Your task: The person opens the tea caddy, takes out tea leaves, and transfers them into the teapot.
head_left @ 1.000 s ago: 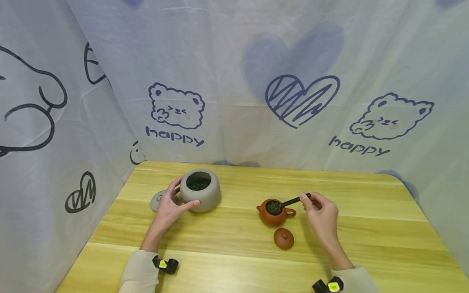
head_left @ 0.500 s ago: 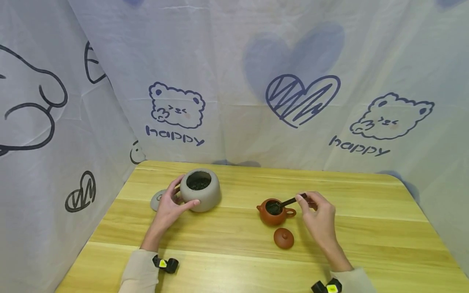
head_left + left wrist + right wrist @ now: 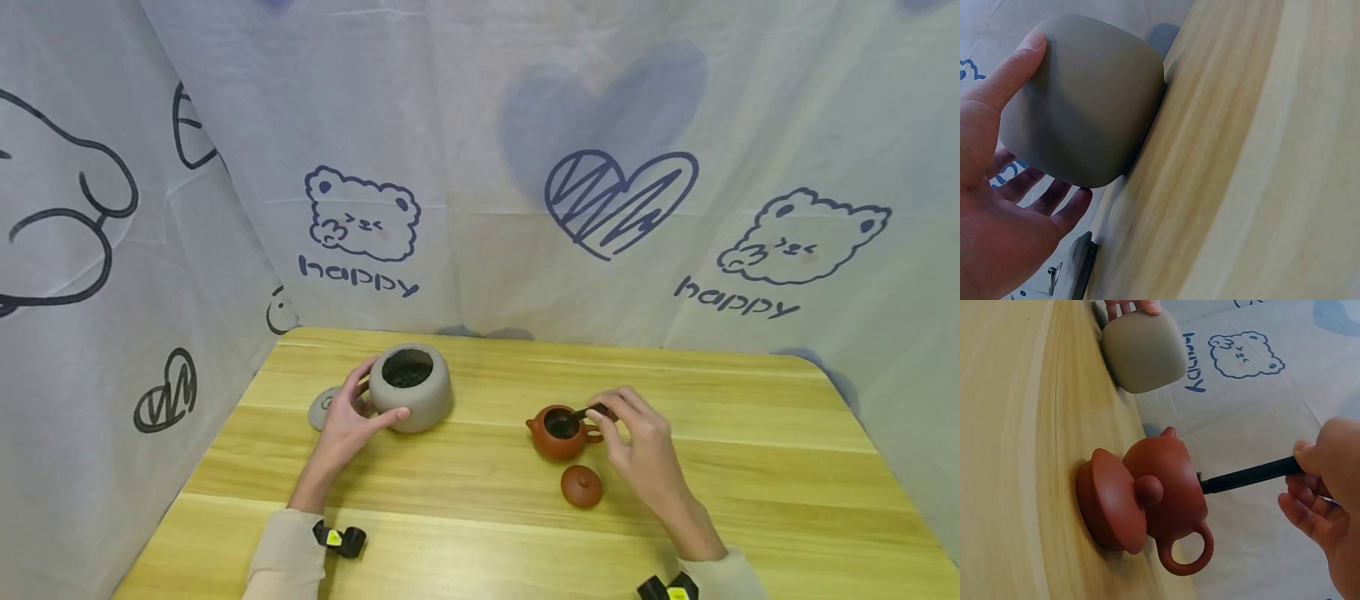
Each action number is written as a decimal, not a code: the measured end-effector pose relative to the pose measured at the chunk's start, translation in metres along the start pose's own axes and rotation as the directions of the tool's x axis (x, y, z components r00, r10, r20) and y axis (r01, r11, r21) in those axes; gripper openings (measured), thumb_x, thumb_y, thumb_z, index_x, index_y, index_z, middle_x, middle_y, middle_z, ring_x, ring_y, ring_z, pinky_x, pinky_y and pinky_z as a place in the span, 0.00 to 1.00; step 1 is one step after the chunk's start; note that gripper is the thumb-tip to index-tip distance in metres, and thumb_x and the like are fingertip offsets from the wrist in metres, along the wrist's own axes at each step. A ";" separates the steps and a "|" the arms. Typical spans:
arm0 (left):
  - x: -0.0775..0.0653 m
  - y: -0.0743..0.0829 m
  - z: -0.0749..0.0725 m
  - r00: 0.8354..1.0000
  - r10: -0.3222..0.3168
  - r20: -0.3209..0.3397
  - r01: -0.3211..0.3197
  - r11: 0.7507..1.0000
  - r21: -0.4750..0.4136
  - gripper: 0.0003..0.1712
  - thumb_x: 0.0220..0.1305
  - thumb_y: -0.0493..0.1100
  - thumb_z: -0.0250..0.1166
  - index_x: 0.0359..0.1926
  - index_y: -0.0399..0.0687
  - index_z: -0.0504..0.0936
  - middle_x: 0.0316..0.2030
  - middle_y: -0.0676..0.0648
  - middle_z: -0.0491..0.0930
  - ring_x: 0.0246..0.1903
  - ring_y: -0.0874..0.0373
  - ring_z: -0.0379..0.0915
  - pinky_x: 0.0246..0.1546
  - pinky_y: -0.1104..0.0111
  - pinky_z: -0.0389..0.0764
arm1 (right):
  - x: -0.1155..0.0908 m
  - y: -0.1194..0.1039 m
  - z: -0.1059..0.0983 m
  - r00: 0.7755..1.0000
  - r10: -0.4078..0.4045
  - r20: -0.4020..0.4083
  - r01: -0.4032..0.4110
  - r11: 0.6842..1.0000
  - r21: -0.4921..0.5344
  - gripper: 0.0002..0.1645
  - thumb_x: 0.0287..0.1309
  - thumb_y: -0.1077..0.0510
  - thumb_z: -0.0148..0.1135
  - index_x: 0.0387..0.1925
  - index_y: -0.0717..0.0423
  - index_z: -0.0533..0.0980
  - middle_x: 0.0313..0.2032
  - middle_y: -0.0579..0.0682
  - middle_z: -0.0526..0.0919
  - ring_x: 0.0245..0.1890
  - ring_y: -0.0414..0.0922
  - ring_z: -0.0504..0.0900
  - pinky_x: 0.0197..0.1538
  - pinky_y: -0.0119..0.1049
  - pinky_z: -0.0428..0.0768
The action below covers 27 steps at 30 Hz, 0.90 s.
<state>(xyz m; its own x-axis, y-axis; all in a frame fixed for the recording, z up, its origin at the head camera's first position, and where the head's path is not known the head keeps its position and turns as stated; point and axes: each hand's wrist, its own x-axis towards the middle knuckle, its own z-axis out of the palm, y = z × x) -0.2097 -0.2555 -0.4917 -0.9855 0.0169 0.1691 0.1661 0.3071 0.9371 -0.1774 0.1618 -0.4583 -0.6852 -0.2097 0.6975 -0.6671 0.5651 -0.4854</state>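
Note:
A rounded grey jar (image 3: pixel 422 404) with dark tea leaves inside stands at the left of the table. My left hand (image 3: pixel 348 425) grips its side, thumb in front and fingers around the left. At right, my right hand (image 3: pixel 641 450) pinches the slim dark handle of a tea scoop (image 3: pixel 1250 475). The scoop's far end is down inside a small red-brown clay teapot (image 3: pixel 555 447), hidden from sight. The teapot is without its lid, dark inside, spout to the left and handle beside my fingers. Its knobbed lid (image 3: pixel 581 487) lies on the table just in front.
A flat grey lid (image 3: pixel 318 408) lies behind my left hand, partly covered by it. The wooden table (image 3: pixel 465 533) ends at the back against a printed cloth (image 3: pixel 480 275), with another hanging cloth along the left side.
My right hand has moved left, closer to the teapot, and the scoop has gone deeper into the opening. The leaves at the teapot's mouth look lower. My left hand and the jar stay put.

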 end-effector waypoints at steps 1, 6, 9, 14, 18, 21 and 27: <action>0.000 0.000 0.000 1.000 0.003 -0.001 -0.003 1.000 0.001 0.56 0.56 0.39 0.80 0.79 0.47 0.57 0.74 0.41 0.61 0.72 0.39 0.58 0.71 0.46 0.65 | 0.000 0.000 0.000 1.000 -0.012 0.012 0.012 1.000 0.002 0.10 0.59 0.73 0.70 0.40 0.60 0.83 0.39 0.48 0.82 0.35 0.42 0.81 0.39 0.19 0.77; -0.001 0.001 0.000 1.000 0.015 0.001 -0.015 1.000 -0.006 0.56 0.55 0.41 0.81 0.79 0.48 0.58 0.74 0.42 0.62 0.72 0.39 0.59 0.71 0.46 0.65 | 0.000 -0.002 0.001 0.999 -0.033 0.033 0.033 0.999 0.010 0.09 0.59 0.73 0.69 0.41 0.61 0.83 0.41 0.49 0.82 0.37 0.43 0.82 0.43 0.19 0.78; 0.000 0.000 0.000 1.000 0.017 -0.001 -0.017 1.000 -0.004 0.56 0.55 0.41 0.81 0.79 0.48 0.58 0.74 0.42 0.62 0.72 0.40 0.59 0.71 0.47 0.65 | 0.001 -0.003 0.001 0.999 -0.034 0.018 0.034 0.999 0.008 0.09 0.59 0.73 0.69 0.41 0.62 0.82 0.41 0.49 0.82 0.37 0.43 0.82 0.42 0.19 0.79; 0.000 -0.002 -0.001 1.000 0.015 -0.005 -0.015 1.000 0.010 0.56 0.56 0.42 0.80 0.79 0.48 0.58 0.74 0.42 0.62 0.72 0.40 0.59 0.71 0.47 0.65 | 0.002 -0.002 0.001 0.999 -0.038 -0.015 0.038 0.999 0.000 0.10 0.58 0.73 0.70 0.40 0.62 0.83 0.39 0.49 0.83 0.34 0.42 0.81 0.39 0.19 0.78; 0.001 -0.002 0.000 1.000 0.009 -0.002 -0.009 1.000 0.008 0.56 0.56 0.42 0.81 0.79 0.50 0.58 0.74 0.43 0.62 0.72 0.41 0.59 0.71 0.47 0.66 | 0.003 0.000 0.000 0.998 -0.041 -0.053 0.041 0.999 -0.006 0.10 0.56 0.73 0.72 0.39 0.62 0.83 0.37 0.48 0.83 0.33 0.41 0.80 0.37 0.20 0.77; 0.001 -0.002 -0.001 1.000 0.010 0.000 -0.010 1.000 0.007 0.56 0.55 0.42 0.81 0.79 0.51 0.58 0.74 0.44 0.62 0.72 0.41 0.59 0.71 0.48 0.66 | 0.003 0.001 -0.001 0.996 -0.029 -0.080 0.028 1.000 -0.008 0.10 0.55 0.72 0.73 0.39 0.61 0.84 0.36 0.47 0.83 0.33 0.41 0.80 0.39 0.21 0.77; 0.000 -0.002 -0.001 1.000 0.010 0.000 -0.010 1.000 0.002 0.55 0.56 0.42 0.80 0.79 0.51 0.59 0.74 0.43 0.62 0.72 0.40 0.59 0.72 0.46 0.65 | 0.004 0.000 -0.005 0.994 0.032 -0.104 -0.032 0.999 0.001 0.09 0.57 0.71 0.73 0.40 0.60 0.85 0.36 0.48 0.85 0.34 0.42 0.82 0.42 0.21 0.79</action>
<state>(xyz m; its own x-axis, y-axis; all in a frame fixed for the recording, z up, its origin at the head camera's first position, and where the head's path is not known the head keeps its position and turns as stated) -0.2102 -0.2572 -0.4932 -0.9838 0.0203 0.1781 0.1756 0.3090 0.9347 -0.1785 0.1648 -0.4526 -0.6718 -0.1077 0.7329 -0.6454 0.5708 -0.5077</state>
